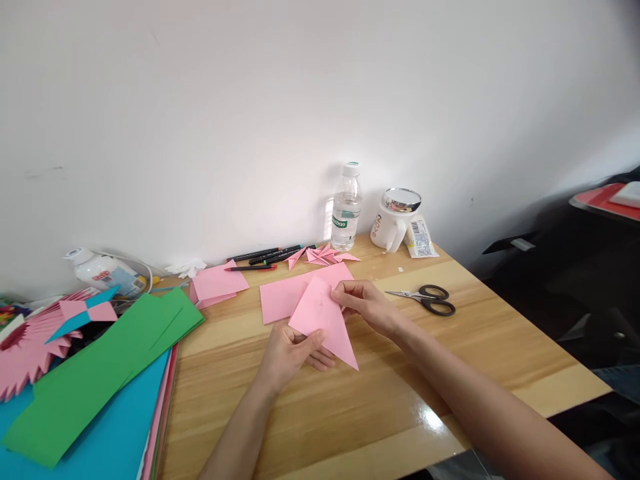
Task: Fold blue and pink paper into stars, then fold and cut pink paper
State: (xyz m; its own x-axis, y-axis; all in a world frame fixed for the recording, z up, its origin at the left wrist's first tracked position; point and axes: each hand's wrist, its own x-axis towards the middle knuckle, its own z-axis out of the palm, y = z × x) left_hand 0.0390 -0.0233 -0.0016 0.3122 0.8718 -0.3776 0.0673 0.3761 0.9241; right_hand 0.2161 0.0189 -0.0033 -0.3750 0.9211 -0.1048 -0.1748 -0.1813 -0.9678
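Both hands raise a folded pink paper triangle [324, 319] just above the wooden desk [450, 360], left hand [293, 352] pinching its lower edge, right hand [367, 305] nipping the upper corner, steadying it flat for creasing, scissors [429, 299] near.

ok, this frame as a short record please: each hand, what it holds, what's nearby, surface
left hand: grips lower left edge of folded pink paper
right hand: pinches its upper right edge
paper shape: pointed, tip toward the person, overlapping a flat pink sheet
nearby: scissors to the right; pens, water bottle, mug by the wall
left side: green sheets on blue sheets
surface: wooden table
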